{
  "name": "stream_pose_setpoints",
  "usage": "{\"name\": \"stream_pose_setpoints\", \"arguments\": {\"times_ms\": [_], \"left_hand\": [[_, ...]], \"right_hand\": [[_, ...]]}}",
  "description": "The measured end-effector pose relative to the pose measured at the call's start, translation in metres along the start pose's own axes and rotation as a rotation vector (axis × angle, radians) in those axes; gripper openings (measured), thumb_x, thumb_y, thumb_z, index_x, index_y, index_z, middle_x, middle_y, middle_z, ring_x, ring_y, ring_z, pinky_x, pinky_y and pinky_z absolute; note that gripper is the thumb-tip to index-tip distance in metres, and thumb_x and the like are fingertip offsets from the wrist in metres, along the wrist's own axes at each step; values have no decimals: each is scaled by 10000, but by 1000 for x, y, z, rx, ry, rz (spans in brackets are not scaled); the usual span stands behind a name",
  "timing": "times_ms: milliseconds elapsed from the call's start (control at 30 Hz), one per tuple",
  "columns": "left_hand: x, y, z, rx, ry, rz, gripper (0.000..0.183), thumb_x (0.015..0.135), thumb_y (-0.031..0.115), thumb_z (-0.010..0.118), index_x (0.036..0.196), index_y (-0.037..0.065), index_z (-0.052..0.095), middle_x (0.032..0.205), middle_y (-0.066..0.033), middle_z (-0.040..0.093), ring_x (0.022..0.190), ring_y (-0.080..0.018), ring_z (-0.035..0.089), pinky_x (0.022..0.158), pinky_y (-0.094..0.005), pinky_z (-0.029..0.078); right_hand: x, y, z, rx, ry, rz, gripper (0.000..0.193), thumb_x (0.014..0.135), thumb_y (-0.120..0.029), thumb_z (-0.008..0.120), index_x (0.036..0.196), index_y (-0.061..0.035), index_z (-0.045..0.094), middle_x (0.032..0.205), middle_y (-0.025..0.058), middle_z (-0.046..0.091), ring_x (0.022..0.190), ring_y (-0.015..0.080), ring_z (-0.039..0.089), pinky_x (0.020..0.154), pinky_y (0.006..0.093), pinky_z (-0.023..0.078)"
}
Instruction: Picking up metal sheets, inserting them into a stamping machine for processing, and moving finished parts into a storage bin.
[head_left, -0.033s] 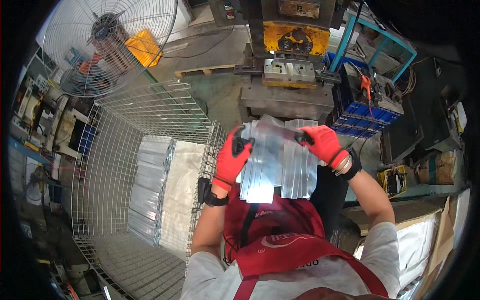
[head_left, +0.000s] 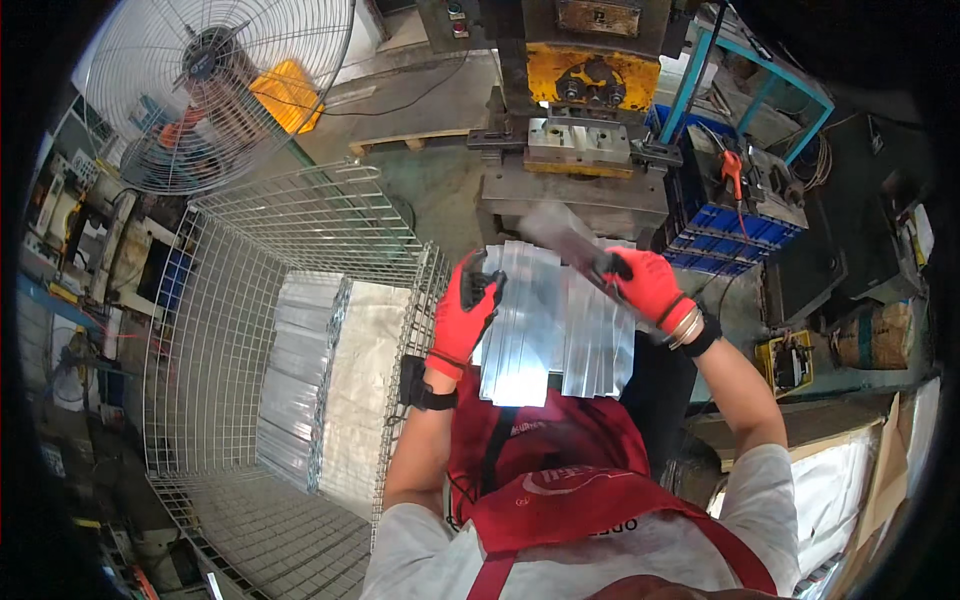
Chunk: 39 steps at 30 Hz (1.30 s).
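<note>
My right hand [head_left: 642, 286], in a red glove with black fingertips, grips a flat metal strip [head_left: 572, 240]. The strip is smeared by motion and slants up to the left, toward the press. Below it, two side-by-side piles of shiny metal strips [head_left: 525, 325] lie in front of my lap, fanned unevenly. My left hand [head_left: 466, 312], gloved the same way, is at the left edge of the left pile. Its thumb and fingers are apart, with nothing visible between them. What supports the piles is mostly hidden.
Ahead stands a press with a metal die block [head_left: 578, 142]. A wire cage [head_left: 210, 350] at my left holds stacked metal strips [head_left: 297, 370] and pale sheeting [head_left: 365, 370]. A large fan [head_left: 215, 60] stands at far left. Blue crates [head_left: 735, 235] sit right of the press.
The strip has swung from lying nearly level between my hands to a slant, its far end raised toward the press. My left hand no longer touches it and has barely moved.
</note>
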<state>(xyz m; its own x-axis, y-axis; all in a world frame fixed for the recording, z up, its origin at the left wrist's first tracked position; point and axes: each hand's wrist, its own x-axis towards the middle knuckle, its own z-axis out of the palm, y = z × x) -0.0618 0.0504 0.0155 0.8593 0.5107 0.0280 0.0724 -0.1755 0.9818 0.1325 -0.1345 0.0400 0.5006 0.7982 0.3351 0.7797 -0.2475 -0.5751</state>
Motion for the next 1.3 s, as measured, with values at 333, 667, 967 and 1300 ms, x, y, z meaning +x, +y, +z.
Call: {"name": "stream_pose_setpoints", "arguments": {"times_ms": [333, 667, 967, 1300], "left_hand": [[-3, -14, 89, -1037, -484, -521, 378, 890, 259, 398, 1178, 15, 404, 1112, -105, 500, 867, -188, 574, 587, -270, 508], [44, -5, 93, -1008, -442, -435, 371, 883, 332, 394, 1049, 11, 481, 922, -118, 572, 712, -209, 606, 431, -241, 476], [49, 2, 106, -882, -314, -437, 349, 843, 339, 483, 951, 9, 525, 859, -118, 583, 622, -231, 615, 365, -264, 453], [50, -14, 106, -873, -261, -425, 308, 827, 334, 513, 864, 29, 516, 695, -119, 577, 529, -228, 601, 352, -276, 449]], "right_hand": [[64, 70, 62, 756, 334, 514, 319, 761, -246, 609, 560, -73, 432, 516, -43, 399, 435, 49, 340, 396, 243, 280], [116, 119, 90, 876, 365, 471, 222, 757, -254, 589, 619, -94, 523, 546, -52, 451, 462, 50, 409, 417, 219, 306], [103, 123, 88, 998, 349, 295, 228, 801, -249, 552, 838, -34, 621, 755, -3, 580, 673, 81, 527, 600, 214, 400], [57, 83, 93, 836, 252, 436, 294, 821, -301, 538, 716, -27, 566, 641, -74, 442, 580, 46, 361, 501, 243, 312]]}}
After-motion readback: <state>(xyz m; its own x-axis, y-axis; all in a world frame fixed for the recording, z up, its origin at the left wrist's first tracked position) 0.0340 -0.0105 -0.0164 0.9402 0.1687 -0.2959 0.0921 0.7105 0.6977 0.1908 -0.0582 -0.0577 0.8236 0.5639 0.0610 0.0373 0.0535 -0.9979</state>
